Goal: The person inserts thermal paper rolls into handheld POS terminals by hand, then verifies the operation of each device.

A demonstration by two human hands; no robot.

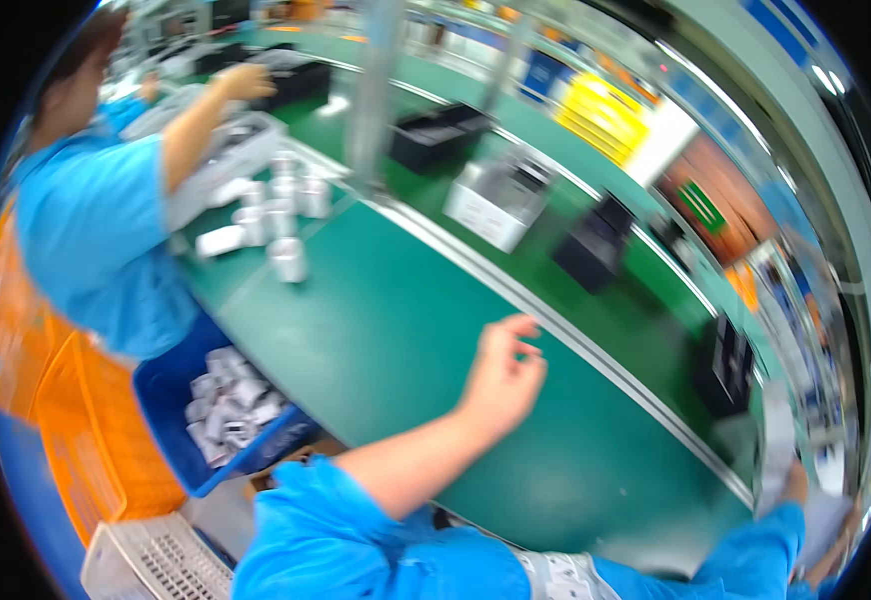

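Left hand: over the green counter, fingers loosely bent and slightly parted; I see nothing in its grasp.
Right hand: out at the right rim, mostly hidden; I cannot tell how far it is open or whether it grips anything.
Pale piece: right up against the right hand in my view, well apart from the left; the bent rim keeps me from making out its kind or any firm contact.
Blur: smears the co-worker at left and the white cylinders near that person.
Counter: edged by a metal rail; beyond it, a darker green strip carries black trays and a white box.
Room: blue bin of pale pieces beside the counter, orange crate next to it, yellow bins farther back.
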